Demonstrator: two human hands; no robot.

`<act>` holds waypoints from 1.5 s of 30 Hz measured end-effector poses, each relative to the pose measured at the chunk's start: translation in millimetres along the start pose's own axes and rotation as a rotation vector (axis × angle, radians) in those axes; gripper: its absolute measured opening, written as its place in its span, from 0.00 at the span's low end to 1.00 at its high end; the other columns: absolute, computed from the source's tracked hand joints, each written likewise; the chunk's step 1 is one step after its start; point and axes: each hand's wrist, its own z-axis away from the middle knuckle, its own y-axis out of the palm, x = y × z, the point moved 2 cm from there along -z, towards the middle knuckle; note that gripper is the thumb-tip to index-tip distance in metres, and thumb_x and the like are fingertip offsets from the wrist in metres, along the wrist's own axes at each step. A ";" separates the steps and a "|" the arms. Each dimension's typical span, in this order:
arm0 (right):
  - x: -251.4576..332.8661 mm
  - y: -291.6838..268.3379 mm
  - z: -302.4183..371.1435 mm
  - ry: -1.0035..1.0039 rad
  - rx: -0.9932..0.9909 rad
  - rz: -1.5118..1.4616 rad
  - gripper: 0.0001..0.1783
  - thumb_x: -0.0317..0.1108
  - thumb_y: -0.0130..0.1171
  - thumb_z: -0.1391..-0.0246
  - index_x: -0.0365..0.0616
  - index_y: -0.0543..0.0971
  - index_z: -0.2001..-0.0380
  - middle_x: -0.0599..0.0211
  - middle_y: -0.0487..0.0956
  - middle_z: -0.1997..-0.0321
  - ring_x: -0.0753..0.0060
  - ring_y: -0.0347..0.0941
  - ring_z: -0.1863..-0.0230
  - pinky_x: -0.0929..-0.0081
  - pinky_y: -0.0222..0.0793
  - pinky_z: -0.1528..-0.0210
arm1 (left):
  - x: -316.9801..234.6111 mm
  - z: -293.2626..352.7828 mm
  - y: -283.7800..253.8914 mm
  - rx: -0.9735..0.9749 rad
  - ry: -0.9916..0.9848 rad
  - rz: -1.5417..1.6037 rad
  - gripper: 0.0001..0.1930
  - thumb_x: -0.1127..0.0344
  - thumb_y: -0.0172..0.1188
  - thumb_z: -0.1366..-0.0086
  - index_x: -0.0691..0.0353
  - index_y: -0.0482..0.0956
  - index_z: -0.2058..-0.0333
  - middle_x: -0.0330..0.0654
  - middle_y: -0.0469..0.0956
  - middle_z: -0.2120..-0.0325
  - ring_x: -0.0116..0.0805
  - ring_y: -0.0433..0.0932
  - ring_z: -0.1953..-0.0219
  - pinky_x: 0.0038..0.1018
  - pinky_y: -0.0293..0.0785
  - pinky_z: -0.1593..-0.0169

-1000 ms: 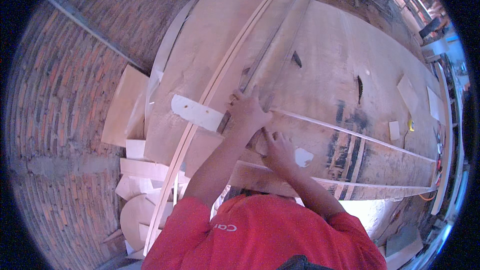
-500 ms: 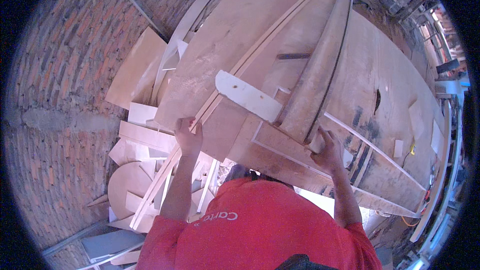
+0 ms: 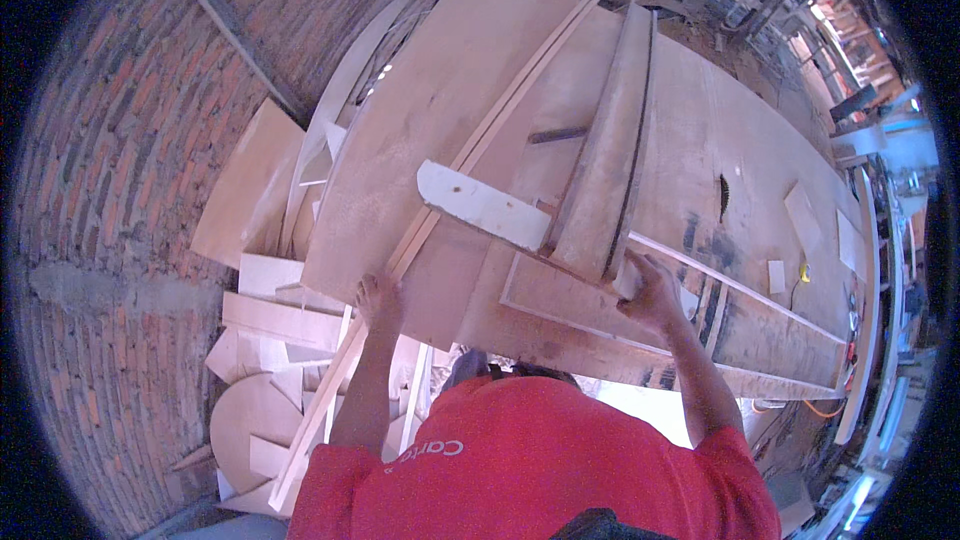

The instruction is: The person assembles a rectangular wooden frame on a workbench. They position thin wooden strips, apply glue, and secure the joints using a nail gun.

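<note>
My left hand [image 3: 380,302] closes around a pair of long, narrow wooden strips [image 3: 512,100] near the table's left front. They run from the far edge back past my left forearm, overhanging the near edge. A short white board [image 3: 480,205] with a rounded end lies across them. Its right end meets a long, heavy wooden beam [image 3: 608,140] with a dark line along its right side. My right hand [image 3: 650,292] grips the near end of this beam; its fingertips are partly hidden.
A toothed saw blade [image 3: 725,197] pokes up through the plywood tabletop [image 3: 690,150] right of the beam. A yellow tape measure [image 3: 804,272] and small offcuts lie farther right. Wood scraps [image 3: 262,420] are piled between the table and the brick wall [image 3: 120,240] at left.
The whole view has shifted, so the table sits lower and farther left. Both hands stay at about the same places on the strips and the beam.
</note>
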 end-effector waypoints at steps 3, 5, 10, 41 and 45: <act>-4.1 -0.7 2.1 -0.003 0.009 0.033 0.48 0.28 0.73 0.73 0.42 0.75 0.38 0.51 0.79 0.47 0.41 0.78 0.47 0.54 0.75 0.44 | 23.1 -15.5 -10.3 0.099 0.098 -0.039 0.17 0.57 0.61 0.36 0.55 0.76 0.51 0.55 0.73 0.54 0.59 0.73 0.50 0.55 0.72 0.48; -2.3 2.1 -6.3 -0.045 0.033 0.010 0.49 0.29 0.73 0.73 0.42 0.74 0.38 0.51 0.79 0.47 0.42 0.77 0.47 0.54 0.75 0.44 | 77.0 -33.4 -22.9 0.003 0.194 -0.267 0.16 0.58 0.58 0.34 0.57 0.76 0.50 0.56 0.76 0.57 0.60 0.75 0.52 0.55 0.73 0.49; -14.1 6.0 9.2 0.027 0.075 -0.002 0.49 0.32 0.74 0.71 0.44 0.74 0.37 0.52 0.79 0.48 0.42 0.77 0.47 0.53 0.74 0.44 | 27.2 -91.5 -165.7 0.031 0.109 0.184 0.14 0.62 0.57 0.30 0.63 0.78 0.52 0.57 0.82 0.64 0.58 0.82 0.58 0.51 0.76 0.52; 141.5 126.7 -164.4 0.275 0.067 -1.260 0.42 0.60 0.59 0.39 0.50 0.66 0.29 0.54 0.74 0.32 0.50 0.67 0.31 0.42 0.67 0.37 | 34.7 89.3 -231.2 0.186 -0.040 0.725 0.12 0.69 0.66 0.34 0.75 0.82 0.60 0.36 0.71 0.78 0.23 0.68 0.73 0.26 0.66 0.70; 88.5 51.5 -65.6 0.378 -0.116 -1.966 0.49 0.71 0.48 0.36 0.49 0.56 0.24 0.57 0.66 0.26 0.47 0.64 0.29 0.31 0.63 0.36 | 23.2 95.0 -187.4 0.193 0.126 0.635 0.09 0.69 0.65 0.35 0.72 0.82 0.62 0.37 0.72 0.79 0.25 0.66 0.76 0.29 0.64 0.74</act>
